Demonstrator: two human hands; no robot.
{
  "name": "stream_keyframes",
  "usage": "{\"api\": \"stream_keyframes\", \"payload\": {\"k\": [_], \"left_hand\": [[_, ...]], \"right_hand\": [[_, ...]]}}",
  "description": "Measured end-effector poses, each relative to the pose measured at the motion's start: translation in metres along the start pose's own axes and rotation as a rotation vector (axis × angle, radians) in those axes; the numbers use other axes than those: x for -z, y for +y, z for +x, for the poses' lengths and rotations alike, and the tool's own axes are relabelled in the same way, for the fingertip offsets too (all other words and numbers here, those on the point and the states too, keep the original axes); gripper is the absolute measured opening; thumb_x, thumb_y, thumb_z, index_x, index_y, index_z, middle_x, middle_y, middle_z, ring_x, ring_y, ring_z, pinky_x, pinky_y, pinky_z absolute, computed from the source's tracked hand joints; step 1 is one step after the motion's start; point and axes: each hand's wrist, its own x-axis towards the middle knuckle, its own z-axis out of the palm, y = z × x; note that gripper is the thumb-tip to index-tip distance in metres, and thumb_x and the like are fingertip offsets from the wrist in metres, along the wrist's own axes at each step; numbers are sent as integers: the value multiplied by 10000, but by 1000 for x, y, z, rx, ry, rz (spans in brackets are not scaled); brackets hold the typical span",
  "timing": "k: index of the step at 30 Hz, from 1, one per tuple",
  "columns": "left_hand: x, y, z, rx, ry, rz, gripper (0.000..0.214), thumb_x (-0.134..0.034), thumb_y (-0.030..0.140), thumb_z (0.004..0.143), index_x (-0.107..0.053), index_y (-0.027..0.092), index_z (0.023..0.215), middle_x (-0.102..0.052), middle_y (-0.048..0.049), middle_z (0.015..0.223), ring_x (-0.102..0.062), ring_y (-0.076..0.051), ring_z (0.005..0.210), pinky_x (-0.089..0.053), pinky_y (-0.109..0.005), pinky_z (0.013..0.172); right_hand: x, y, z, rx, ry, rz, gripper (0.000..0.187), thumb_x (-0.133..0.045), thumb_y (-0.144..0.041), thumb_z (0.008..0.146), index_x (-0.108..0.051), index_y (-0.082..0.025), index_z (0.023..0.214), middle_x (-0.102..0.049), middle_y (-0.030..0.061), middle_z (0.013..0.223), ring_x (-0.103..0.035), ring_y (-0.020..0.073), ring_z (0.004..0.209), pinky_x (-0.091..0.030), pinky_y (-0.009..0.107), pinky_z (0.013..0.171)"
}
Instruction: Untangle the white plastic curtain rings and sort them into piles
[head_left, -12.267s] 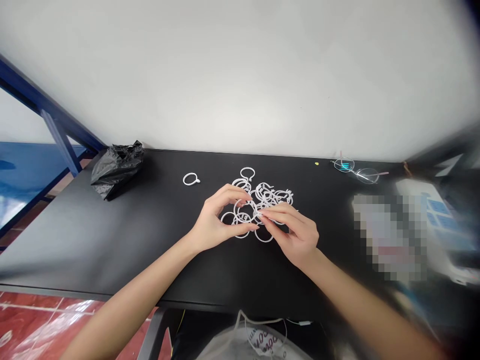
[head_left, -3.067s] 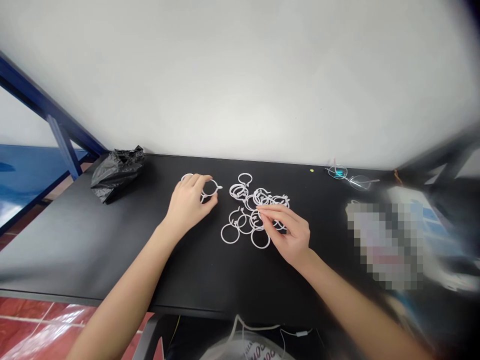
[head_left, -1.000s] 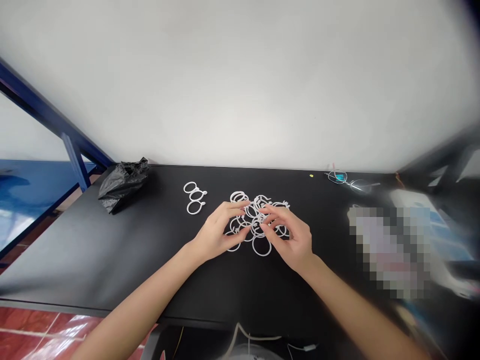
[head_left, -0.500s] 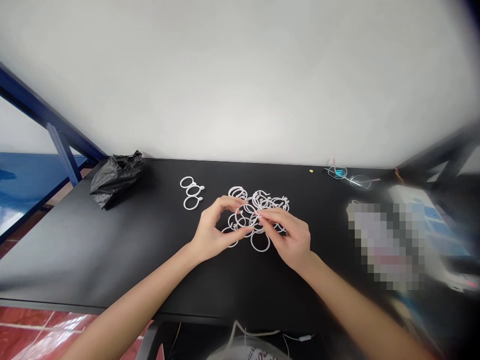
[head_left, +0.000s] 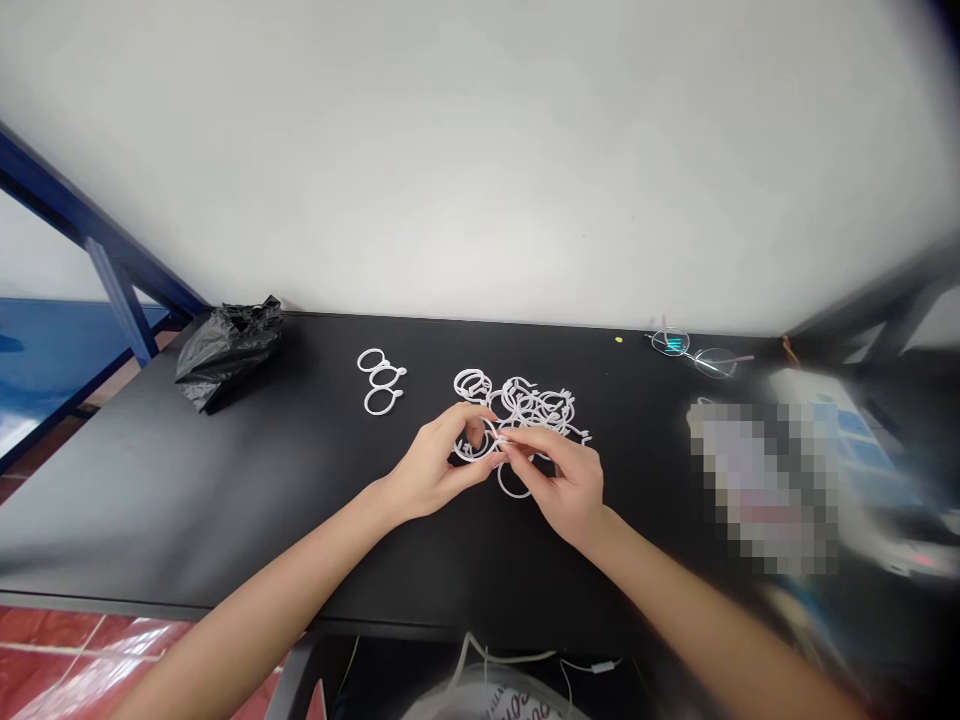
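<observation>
while i have the left hand [head_left: 435, 465] gripping a white ring [head_left: 496, 436], the right hand [head_left: 566, 480] pinches it at its right side.
the hands nearly meet over the near side of a loose pile [head_left: 536, 408] of similar rings on the black table [head_left: 300, 430], and i see part of one loop [head_left: 513, 496] showing below the right hand. left of the pile, well apart from it, three rings [head_left: 384, 364] lie close together in a short column. from my head camera i also get a crumpled black bag [head_left: 229, 350] at the back left and glasses [head_left: 701, 352] at the back right.
</observation>
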Motion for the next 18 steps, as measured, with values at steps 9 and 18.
{"api": "stream_keyframes", "payload": {"k": [9, 18], "left_hand": [[3, 4, -1, -9, -12, 3, 261, -544, 283, 942, -461, 206, 1178, -467, 18, 800, -488, -130, 730, -456, -261, 704], [3, 6, 0, -33, -1, 23, 234, -533, 283, 948, -452, 205, 1153, -421, 28, 774, -435, -123, 690, -426, -252, 666]], "right_hand": [[-1, 3, -2, 48, 0, 33, 331, -588, -54, 885, -695, -254, 1125, -764, 41, 970, -741, 168, 807, -644, 265, 664], [-2, 6, -4, 107, 30, 26, 417, -603, -34, 879, -686, -286, 1201, -772, 29, 1034, -759, 172, 810, -660, 275, 709]]}}
